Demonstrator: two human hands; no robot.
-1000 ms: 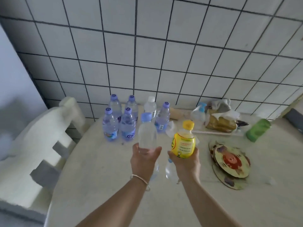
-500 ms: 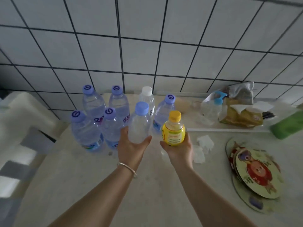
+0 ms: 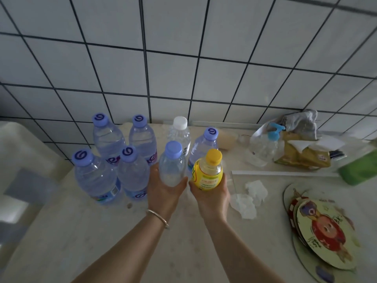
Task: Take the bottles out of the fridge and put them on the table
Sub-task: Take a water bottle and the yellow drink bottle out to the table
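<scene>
My left hand (image 3: 165,193) grips a clear bottle with a blue cap (image 3: 172,164) from below, upright over the table (image 3: 102,231). Beside it my right hand (image 3: 211,196) holds a yellow-labelled bottle with a yellow cap (image 3: 208,170). Several water bottles with purple caps (image 3: 95,176) stand grouped on the table to the left and behind, with a white-capped bottle (image 3: 179,131) among them at the tiled wall. Whether the held bottles touch the table is hidden by my hands.
Crumpled tissues (image 3: 251,195) lie just right of my right hand. Round picture coasters (image 3: 322,231) are stacked at the right. A clear bag with a blue clip (image 3: 263,148), a brown packet (image 3: 302,156) and a green thing (image 3: 359,170) sit at the back right. White foam (image 3: 22,160) stands left.
Both hands have carried their bottles forward, up to the standing group of water bottles. My view has closed in on the table and wall.
</scene>
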